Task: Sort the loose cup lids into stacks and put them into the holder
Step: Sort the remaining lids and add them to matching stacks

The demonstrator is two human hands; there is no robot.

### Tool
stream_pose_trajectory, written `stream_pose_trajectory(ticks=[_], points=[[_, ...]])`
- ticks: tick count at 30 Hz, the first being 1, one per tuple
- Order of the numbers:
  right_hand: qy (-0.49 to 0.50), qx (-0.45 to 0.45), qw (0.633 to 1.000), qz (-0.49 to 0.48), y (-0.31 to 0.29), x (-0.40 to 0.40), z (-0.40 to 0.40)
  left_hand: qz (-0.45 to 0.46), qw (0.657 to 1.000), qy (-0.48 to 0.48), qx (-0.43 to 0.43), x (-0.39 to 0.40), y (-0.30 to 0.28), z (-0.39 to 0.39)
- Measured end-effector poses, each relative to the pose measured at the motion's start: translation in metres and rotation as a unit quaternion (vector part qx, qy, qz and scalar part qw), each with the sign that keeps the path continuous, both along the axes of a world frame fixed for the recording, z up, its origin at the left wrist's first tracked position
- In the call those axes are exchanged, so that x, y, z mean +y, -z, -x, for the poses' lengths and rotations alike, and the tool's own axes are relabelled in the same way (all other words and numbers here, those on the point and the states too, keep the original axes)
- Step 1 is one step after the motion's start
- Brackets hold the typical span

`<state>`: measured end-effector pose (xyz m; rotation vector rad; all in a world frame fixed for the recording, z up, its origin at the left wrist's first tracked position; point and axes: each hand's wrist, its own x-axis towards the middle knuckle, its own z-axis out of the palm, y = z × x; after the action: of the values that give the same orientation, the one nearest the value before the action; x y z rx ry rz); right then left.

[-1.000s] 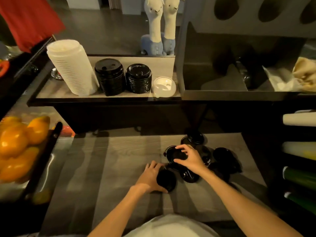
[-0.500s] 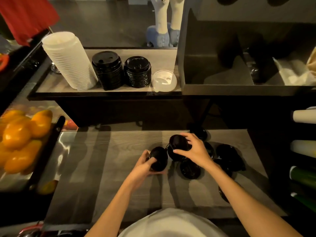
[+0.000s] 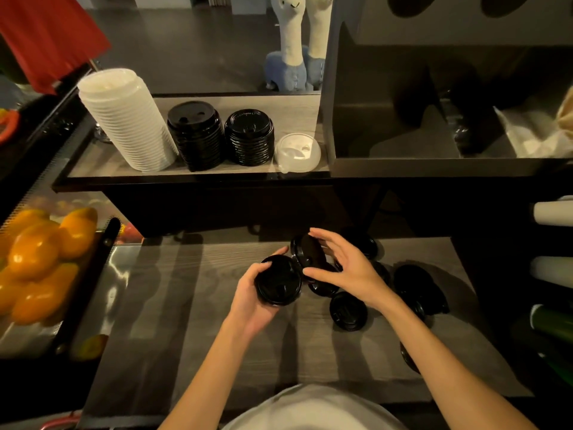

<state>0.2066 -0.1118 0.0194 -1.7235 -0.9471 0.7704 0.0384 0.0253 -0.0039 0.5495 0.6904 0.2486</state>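
Note:
My left hand [image 3: 251, 294] grips a black cup lid [image 3: 278, 280] above the wooden counter [image 3: 192, 305], its top facing me. My right hand [image 3: 347, 268] holds a second black lid [image 3: 308, 252] tilted on edge, right beside the first. Several loose black lids lie on the counter under and to the right of my hands, one [image 3: 348, 310] near my right wrist, others [image 3: 417, 290] further right. On the upper shelf [image 3: 192, 172] stand a tall white lid stack [image 3: 127, 119], two black lid stacks [image 3: 196, 135] [image 3: 249, 136] and a clear lid [image 3: 297, 152].
A tray of oranges [image 3: 37, 262] sits at the left edge. A dark metal holder [image 3: 434, 119] with openings rises at the upper right. Rolled cup sleeves [image 3: 553, 214] stick out at the right. Two plush llama figures [image 3: 294, 41] stand behind the shelf.
Both hands lifted their lids off the counter and brought them together. The right hand's lid has tipped onto its edge next to the left hand's lid.

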Motion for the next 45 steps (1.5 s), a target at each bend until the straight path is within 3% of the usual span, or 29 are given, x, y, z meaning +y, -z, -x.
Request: stream_pose_trajectory(ticks=[5, 9, 14, 19, 27, 32, 37, 45], points=[[-0.043, -0.079, 0.996, -0.005, -0.029, 0.015, -0.001, -0.029, 0.999, 0.024, 0.016, 0.006, -0.016, -0.001], [-0.085, -0.101, 0.991, -0.008, -0.063, 0.035, 0.000, -0.045, 0.999, -0.016, -0.004, 0.023, -0.041, 0.000], [-0.104, -0.139, 0.984, -0.045, -0.120, 0.072, -0.001, -0.164, 0.986, -0.031, 0.002, 0.053, -0.078, 0.009], [-0.120, -0.215, 0.967, -0.070, -0.172, 0.135, -0.011, -0.311, 0.946, -0.073, 0.053, 0.102, -0.110, 0.021], [-0.147, -0.337, 0.929, -0.021, -0.218, 0.233, -0.030, -0.447, 0.871, -0.168, 0.116, 0.155, -0.148, 0.013], [-0.180, -0.368, 0.911, 0.042, -0.223, 0.267, -0.034, -0.454, 0.873, -0.151, 0.099, 0.165, -0.154, 0.006], [-0.176, -0.372, 0.910, 0.051, -0.215, 0.281, -0.028, -0.412, 0.896, -0.125, 0.106, 0.176, -0.149, 0.006], [-0.171, -0.389, 0.901, 0.087, -0.208, 0.286, -0.023, -0.390, 0.906, -0.129, 0.105, 0.175, -0.157, 0.006]])
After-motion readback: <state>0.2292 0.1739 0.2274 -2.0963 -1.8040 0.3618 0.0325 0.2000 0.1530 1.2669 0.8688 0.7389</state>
